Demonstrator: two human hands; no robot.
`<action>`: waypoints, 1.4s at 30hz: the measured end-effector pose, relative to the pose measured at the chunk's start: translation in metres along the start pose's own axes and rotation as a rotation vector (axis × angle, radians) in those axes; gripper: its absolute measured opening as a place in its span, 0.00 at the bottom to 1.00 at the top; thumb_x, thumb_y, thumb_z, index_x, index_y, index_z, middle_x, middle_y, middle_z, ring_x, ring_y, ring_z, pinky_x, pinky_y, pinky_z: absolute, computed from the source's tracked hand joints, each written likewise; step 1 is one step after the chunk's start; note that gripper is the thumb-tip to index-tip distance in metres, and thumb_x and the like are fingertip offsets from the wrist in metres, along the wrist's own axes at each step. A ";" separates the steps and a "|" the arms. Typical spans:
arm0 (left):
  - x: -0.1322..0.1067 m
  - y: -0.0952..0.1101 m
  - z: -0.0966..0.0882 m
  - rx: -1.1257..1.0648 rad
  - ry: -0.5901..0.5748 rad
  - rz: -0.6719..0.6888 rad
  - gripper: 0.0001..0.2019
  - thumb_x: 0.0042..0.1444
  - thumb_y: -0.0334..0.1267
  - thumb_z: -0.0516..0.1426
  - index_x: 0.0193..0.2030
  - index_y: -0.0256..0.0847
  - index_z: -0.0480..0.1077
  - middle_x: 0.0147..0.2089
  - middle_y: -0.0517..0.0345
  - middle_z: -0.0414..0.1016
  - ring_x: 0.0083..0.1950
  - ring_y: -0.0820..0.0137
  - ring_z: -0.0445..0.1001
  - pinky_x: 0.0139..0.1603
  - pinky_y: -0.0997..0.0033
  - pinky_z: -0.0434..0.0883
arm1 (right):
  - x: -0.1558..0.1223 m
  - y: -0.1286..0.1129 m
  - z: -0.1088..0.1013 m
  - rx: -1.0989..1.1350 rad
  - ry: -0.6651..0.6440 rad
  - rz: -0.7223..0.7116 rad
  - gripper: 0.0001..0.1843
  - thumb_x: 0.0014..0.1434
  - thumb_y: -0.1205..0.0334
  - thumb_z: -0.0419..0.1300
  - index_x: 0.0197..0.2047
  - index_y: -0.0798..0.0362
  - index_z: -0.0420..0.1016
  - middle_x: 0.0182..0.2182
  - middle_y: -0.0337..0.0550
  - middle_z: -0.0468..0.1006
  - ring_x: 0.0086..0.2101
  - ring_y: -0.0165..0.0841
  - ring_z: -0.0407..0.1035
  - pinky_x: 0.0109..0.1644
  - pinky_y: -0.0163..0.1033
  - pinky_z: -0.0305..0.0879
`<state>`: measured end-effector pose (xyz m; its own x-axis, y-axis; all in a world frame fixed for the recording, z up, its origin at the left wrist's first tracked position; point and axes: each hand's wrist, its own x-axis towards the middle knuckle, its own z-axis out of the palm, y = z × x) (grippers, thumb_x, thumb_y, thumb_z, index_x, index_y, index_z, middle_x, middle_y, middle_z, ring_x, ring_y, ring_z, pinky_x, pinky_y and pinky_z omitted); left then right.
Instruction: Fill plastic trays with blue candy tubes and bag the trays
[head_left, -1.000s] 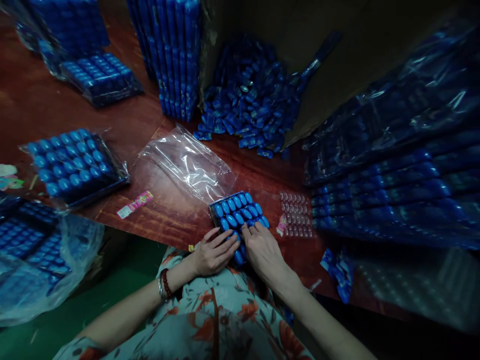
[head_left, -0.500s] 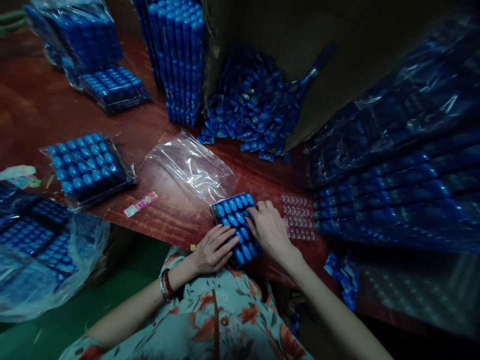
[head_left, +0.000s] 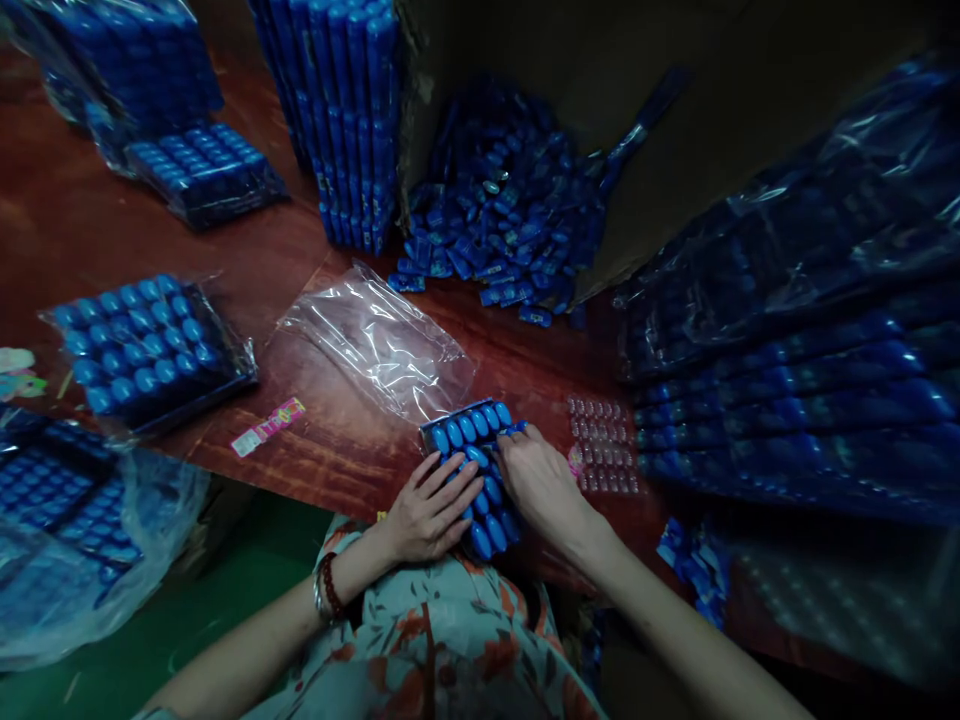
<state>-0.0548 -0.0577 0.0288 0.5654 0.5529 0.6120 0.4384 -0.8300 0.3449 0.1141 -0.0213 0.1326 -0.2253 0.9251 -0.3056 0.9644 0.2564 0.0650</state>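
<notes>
A tray of glossy blue oval-topped pieces [head_left: 491, 530] lies at the table's near edge, in front of my body. My left hand [head_left: 431, 512] rests on its left side with fingers stretched and spread over the rows. On the right side, my right hand [head_left: 541, 485] has its fingers closed on a small blue piece [head_left: 513, 429], whose end sticks out above the knuckles. That piece lies across the tray near the far row; its exact kind is hidden by the fingers. A flat clear plastic bag [head_left: 379, 345] lies just beyond the tray.
Loose blue pieces [head_left: 510, 215] are heaped in a cardboard box [head_left: 645, 215]. Tall blue stacks [head_left: 349, 130] stand left of it, wrapped packs [head_left: 810, 400] at right. A filled pack [head_left: 139, 345], a pink label strip [head_left: 268, 427] and a clear blister sheet [head_left: 604, 445] lie on the table.
My left hand has slid farther over the tray, fingers now reaching its middle rows. A blue piece now shows at my right fingers. The view has shifted slightly.
</notes>
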 end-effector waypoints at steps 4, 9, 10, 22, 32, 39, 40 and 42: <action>0.001 0.000 -0.001 -0.009 0.005 0.001 0.19 0.59 0.35 0.48 0.56 0.30 0.65 0.55 0.45 0.71 0.67 0.59 0.54 0.67 0.52 0.51 | 0.004 0.006 -0.006 0.014 -0.097 -0.011 0.10 0.62 0.67 0.50 0.34 0.53 0.71 0.29 0.46 0.75 0.36 0.37 0.68 0.35 0.37 0.58; 0.002 0.000 -0.001 -0.023 -0.011 -0.005 0.19 0.60 0.35 0.48 0.56 0.31 0.65 0.55 0.47 0.71 0.67 0.60 0.55 0.67 0.53 0.51 | 0.003 0.009 -0.008 0.045 -0.144 0.018 0.11 0.63 0.66 0.46 0.36 0.54 0.69 0.31 0.45 0.74 0.39 0.37 0.67 0.36 0.37 0.57; 0.002 -0.001 -0.001 -0.028 -0.015 -0.004 0.19 0.60 0.35 0.48 0.56 0.31 0.65 0.55 0.47 0.72 0.67 0.60 0.55 0.67 0.52 0.51 | 0.002 0.009 -0.007 0.055 -0.144 0.024 0.11 0.63 0.67 0.46 0.36 0.54 0.69 0.31 0.45 0.74 0.39 0.38 0.67 0.36 0.37 0.57; 0.002 -0.001 -0.001 -0.085 -0.039 -0.017 0.18 0.59 0.34 0.48 0.54 0.32 0.67 0.52 0.47 0.73 0.66 0.60 0.57 0.67 0.51 0.51 | -0.001 0.024 -0.009 0.314 -0.193 -0.011 0.07 0.61 0.66 0.49 0.36 0.54 0.68 0.30 0.42 0.72 0.35 0.34 0.64 0.37 0.36 0.55; 0.004 -0.001 -0.002 -0.083 -0.042 -0.011 0.17 0.60 0.34 0.48 0.53 0.33 0.68 0.51 0.47 0.74 0.65 0.59 0.57 0.66 0.50 0.52 | 0.017 0.034 -0.016 0.199 -0.357 0.038 0.07 0.59 0.62 0.53 0.34 0.54 0.71 0.30 0.44 0.73 0.33 0.33 0.68 0.34 0.35 0.53; 0.005 -0.001 -0.001 -0.090 -0.025 -0.020 0.16 0.59 0.34 0.49 0.52 0.33 0.69 0.51 0.47 0.74 0.65 0.59 0.57 0.66 0.50 0.52 | 0.011 0.017 -0.022 0.191 -0.319 0.110 0.12 0.63 0.63 0.47 0.40 0.55 0.71 0.33 0.49 0.75 0.39 0.37 0.68 0.36 0.36 0.57; 0.005 -0.001 -0.001 -0.094 -0.024 -0.018 0.16 0.59 0.33 0.49 0.52 0.33 0.69 0.50 0.47 0.74 0.65 0.59 0.57 0.66 0.50 0.52 | 0.008 0.016 -0.021 0.212 -0.316 0.127 0.12 0.63 0.64 0.46 0.41 0.55 0.70 0.34 0.49 0.75 0.40 0.37 0.68 0.37 0.36 0.57; 0.005 -0.001 -0.001 -0.100 -0.023 -0.013 0.16 0.59 0.33 0.49 0.52 0.32 0.69 0.50 0.47 0.73 0.65 0.58 0.56 0.66 0.50 0.52 | 0.003 0.014 -0.017 0.263 -0.296 0.146 0.13 0.64 0.63 0.45 0.44 0.55 0.69 0.36 0.49 0.74 0.41 0.36 0.67 0.38 0.36 0.58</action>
<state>-0.0534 -0.0541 0.0321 0.5764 0.5644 0.5910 0.3749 -0.8252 0.4225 0.1247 -0.0106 0.1489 -0.0706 0.8160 -0.5737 0.9944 0.0125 -0.1047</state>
